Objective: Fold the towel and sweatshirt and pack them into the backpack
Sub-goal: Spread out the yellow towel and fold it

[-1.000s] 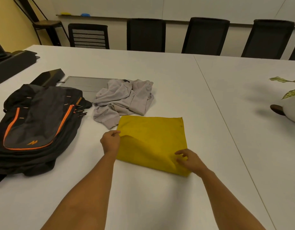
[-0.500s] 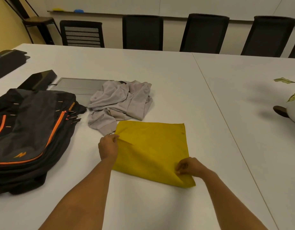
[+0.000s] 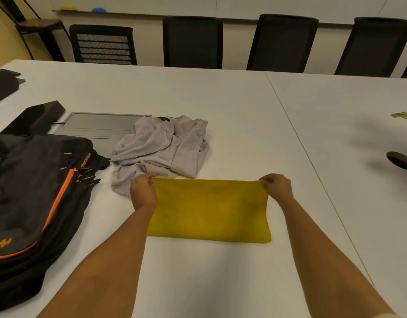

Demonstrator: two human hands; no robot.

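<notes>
Orange lettering (image 3: 84, 160) on the backpack (image 3: 26, 191), well left of the fingers (image 3: 149, 178) of the left hand (image 3: 143, 192), is too blurred to read. An orange zigzag logo (image 3: 2, 244) sits lower-left of them.

The towel (image 3: 209, 210) lies on the table (image 3: 221, 99). The left hand (image 3: 143, 193) grips the towel's far left corner and the right hand (image 3: 277, 187) its far right corner. The sweatshirt (image 3: 161, 148) lies just behind the towel's left part. The backpack (image 3: 37, 198) lies apart to the towel's left, a plant pot (image 3: 402, 161) far to its right, and chairs (image 3: 193, 42) stand well behind it.
</notes>
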